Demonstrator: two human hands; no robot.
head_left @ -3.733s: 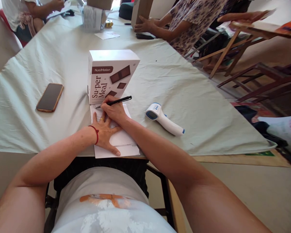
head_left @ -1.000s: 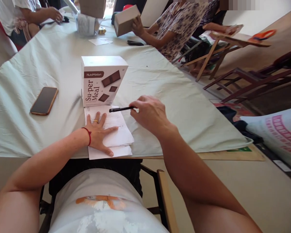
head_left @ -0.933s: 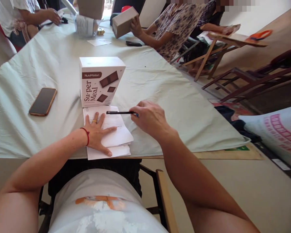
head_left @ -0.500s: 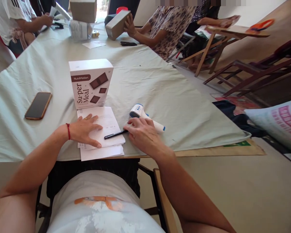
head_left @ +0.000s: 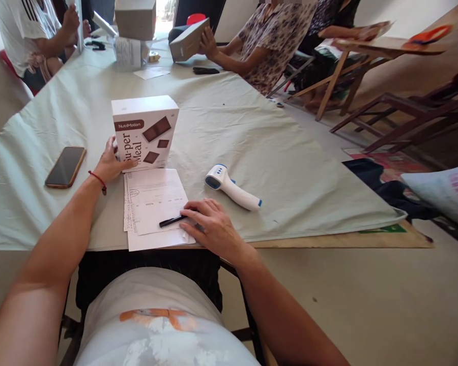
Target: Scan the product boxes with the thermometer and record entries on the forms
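Observation:
My left hand (head_left: 112, 160) grips the white Super Meal box (head_left: 152, 132) by its lower left edge, thumb across the printed front and fingers at the side. The box stands upright behind a small stack of printed papers (head_left: 154, 190). My right hand (head_left: 209, 223) lies low over the papers' right edge, its fingers closed over one end of a black pen (head_left: 171, 221). The pen's other end points left across the sheet. A white and blue infrared thermometer (head_left: 234, 188) lies on the tablecloth beyond my right hand, apart from it.
A phone (head_left: 65, 166) lies left of the box on the pale green tablecloth (head_left: 290, 188). Across the table, one person handles a cardboard box (head_left: 190, 40); another sits at the far left. A plastic container (head_left: 129, 52) carries another carton (head_left: 135, 19). Chairs (head_left: 397, 114) stand right.
My left hand has left the papers and moved up and left onto the box. My right hand has come off the thermometer and shifted down and left with the pen.

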